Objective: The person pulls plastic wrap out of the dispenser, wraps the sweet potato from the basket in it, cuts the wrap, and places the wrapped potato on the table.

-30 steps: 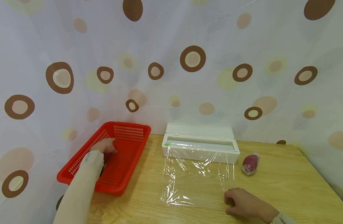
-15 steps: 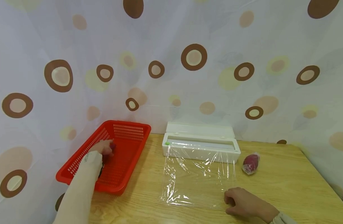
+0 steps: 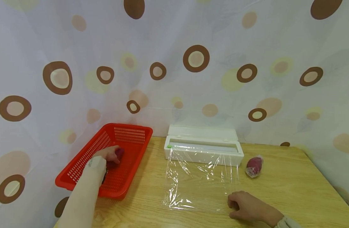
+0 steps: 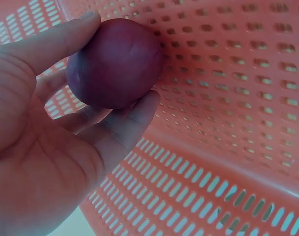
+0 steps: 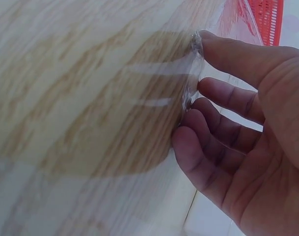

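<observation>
In the red basket (image 3: 126,167) at the left, my left hand (image 3: 108,154) grips a smooth purple sweet potato (image 4: 117,64) between thumb and fingers, as the left wrist view shows. A sheet of clear cling film (image 3: 197,186) lies drawn out toward me from a white dispenser box (image 3: 204,157). Beside the film's near right corner rests my right hand (image 3: 249,205), loosely curled, thumb and fingertips apart. Up close, these fingertips (image 5: 186,140) touch the film's crumpled edge. A film-wrapped purple sweet potato (image 3: 254,166) lies right of the box.
The box's white lid (image 3: 203,132) stands raised at the back, close to a patterned wall covering (image 3: 168,38). A green piece (image 3: 170,146) sits at the left of the box's front edge. All stands on a wooden table (image 3: 294,180).
Inside the basket, my left hand turns and shifts slightly, and more of the sweet potato shows at its fingers. My right hand and the film stay in place.
</observation>
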Demonstrator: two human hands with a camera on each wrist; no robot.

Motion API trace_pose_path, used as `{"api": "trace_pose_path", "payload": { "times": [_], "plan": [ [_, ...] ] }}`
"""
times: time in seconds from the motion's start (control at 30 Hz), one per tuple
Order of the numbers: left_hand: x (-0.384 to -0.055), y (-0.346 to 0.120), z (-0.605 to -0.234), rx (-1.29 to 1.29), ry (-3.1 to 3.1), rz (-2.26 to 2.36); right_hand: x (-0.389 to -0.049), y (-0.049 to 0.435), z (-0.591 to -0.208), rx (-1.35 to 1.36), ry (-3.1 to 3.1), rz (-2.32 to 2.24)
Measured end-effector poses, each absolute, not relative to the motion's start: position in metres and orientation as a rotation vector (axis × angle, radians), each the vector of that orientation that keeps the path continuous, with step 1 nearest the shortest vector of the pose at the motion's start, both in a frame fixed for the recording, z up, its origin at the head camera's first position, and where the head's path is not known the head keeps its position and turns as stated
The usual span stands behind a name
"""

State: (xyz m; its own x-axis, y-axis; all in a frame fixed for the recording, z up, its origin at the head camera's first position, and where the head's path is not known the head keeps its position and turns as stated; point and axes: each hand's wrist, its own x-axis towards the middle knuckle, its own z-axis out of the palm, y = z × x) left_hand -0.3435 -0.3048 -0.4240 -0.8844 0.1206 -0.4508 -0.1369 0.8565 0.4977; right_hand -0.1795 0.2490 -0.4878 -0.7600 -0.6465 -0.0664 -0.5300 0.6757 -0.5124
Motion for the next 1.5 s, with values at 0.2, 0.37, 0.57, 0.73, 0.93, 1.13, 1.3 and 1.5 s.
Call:
{"api": "trace_pose_path", "payload": {
  "times": [0.2,0.37,0.57,0.73,0.93,1.13,1.3,1.5],
  "plan": [
    [-0.347,-0.295,-0.421,0.118,2.65,0.767,-0.179,0.249,-0.486,-0.929,2.642,-0.691],
    [-0.346,-0.28,-0.407,0.285,2.815,0.813,-0.179,0.248,-0.484,-0.899,2.624,-0.69],
    [-0.329,-0.252,-0.38,0.481,2.901,0.812,-0.177,0.25,-0.487,-0.943,2.683,-0.624],
    [-0.302,-0.212,-0.36,0.646,2.866,0.802,-0.175,0.252,-0.49,-1.01,2.745,-0.611],
    [-0.266,-0.162,-0.363,0.897,2.663,0.931,-0.176,0.252,-0.491,-1.018,2.756,-0.645],
    [-0.237,-0.114,-0.389,1.17,2.568,0.742,-0.179,0.253,-0.492,-0.946,2.732,-0.65],
    [-0.231,-0.076,-0.417,1.219,2.573,0.533,-0.178,0.251,-0.488,-0.939,2.73,-0.64],
    [-0.229,-0.042,-0.438,1.262,2.544,0.424,-0.176,0.25,-0.487,-0.904,2.734,-0.606]
  ]
}}
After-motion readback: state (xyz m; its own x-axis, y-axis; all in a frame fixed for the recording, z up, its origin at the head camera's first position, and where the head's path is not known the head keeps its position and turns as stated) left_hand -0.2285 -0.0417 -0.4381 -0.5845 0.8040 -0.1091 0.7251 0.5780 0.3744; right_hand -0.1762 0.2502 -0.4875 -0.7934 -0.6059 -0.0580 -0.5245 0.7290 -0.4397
